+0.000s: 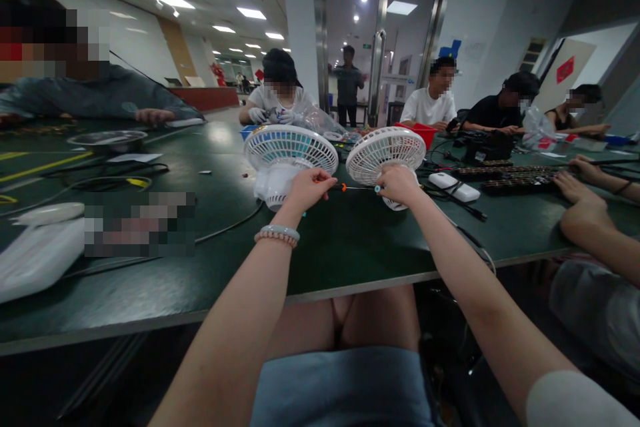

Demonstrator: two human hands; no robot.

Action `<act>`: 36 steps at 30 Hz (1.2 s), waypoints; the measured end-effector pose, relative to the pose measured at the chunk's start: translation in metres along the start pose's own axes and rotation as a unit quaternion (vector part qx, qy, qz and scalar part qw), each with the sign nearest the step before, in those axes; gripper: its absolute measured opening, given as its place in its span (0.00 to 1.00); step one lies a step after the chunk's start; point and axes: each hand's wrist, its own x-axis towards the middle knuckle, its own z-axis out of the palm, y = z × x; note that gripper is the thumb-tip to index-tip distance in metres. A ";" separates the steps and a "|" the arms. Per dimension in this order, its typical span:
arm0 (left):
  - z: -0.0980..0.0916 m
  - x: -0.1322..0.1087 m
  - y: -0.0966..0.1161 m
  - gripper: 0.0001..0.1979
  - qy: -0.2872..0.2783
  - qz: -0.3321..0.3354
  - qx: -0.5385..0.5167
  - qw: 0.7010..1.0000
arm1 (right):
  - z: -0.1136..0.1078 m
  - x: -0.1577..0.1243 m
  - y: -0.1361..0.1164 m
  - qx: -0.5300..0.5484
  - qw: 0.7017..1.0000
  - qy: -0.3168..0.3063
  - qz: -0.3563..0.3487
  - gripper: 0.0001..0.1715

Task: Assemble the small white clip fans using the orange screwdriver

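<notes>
My left hand (pixel 311 190) is closed around a screwdriver (pixel 343 187) with a black and orange handle. Its thin shaft points right, toward my right hand (pixel 399 185). The fingers of that hand are pinched at a small light-blue piece (pixel 377 189) by the shaft's tip; its kind is too small to make out. Behind my left hand is a white fan (pixel 295 147) with a round grille and a white housing. A second white fan (pixel 386 150) stands behind my right hand, its lower part partly hidden by the fingers.
Cables and a white device (pixel 454 187) lie to the right on the green table (pixel 340 253). Farther right are dark slotted strips (pixel 520 180) and another person's hands (pixel 583 190). At left are a white plastic housing (pixel 45 247) and a loose cable. Several people sit around the table.
</notes>
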 end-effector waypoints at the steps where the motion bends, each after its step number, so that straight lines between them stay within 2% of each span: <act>1: 0.000 0.000 0.000 0.13 0.007 0.006 0.008 1.000 | 0.000 0.000 0.000 0.001 1.000 0.000 -0.002 0.15; 15: 0.009 0.001 -0.001 0.15 -0.007 0.023 0.025 0.999 | 0.000 0.000 0.001 0.002 1.000 0.003 -0.008 0.14; 19: 0.011 0.001 0.001 0.14 -0.011 0.004 0.021 1.000 | 0.000 0.000 0.002 0.005 1.000 0.004 -0.004 0.14; 22: 0.011 0.003 0.001 0.11 -0.022 -0.010 -0.049 0.998 | 0.000 -0.001 0.002 0.008 1.000 -0.001 0.004 0.15; 27: 0.011 0.010 -0.004 0.09 -0.020 -0.053 -0.201 0.978 | 0.001 0.000 0.004 0.010 1.000 -0.001 0.006 0.16; 32: 0.012 0.011 0.001 0.13 0.019 -0.053 -0.234 0.970 | 0.001 -0.002 0.004 0.007 1.000 0.013 0.000 0.15; 36: 0.015 0.009 0.005 0.16 0.030 -0.016 -0.231 0.972 | 0.001 -0.002 0.003 0.007 1.000 0.007 0.000 0.15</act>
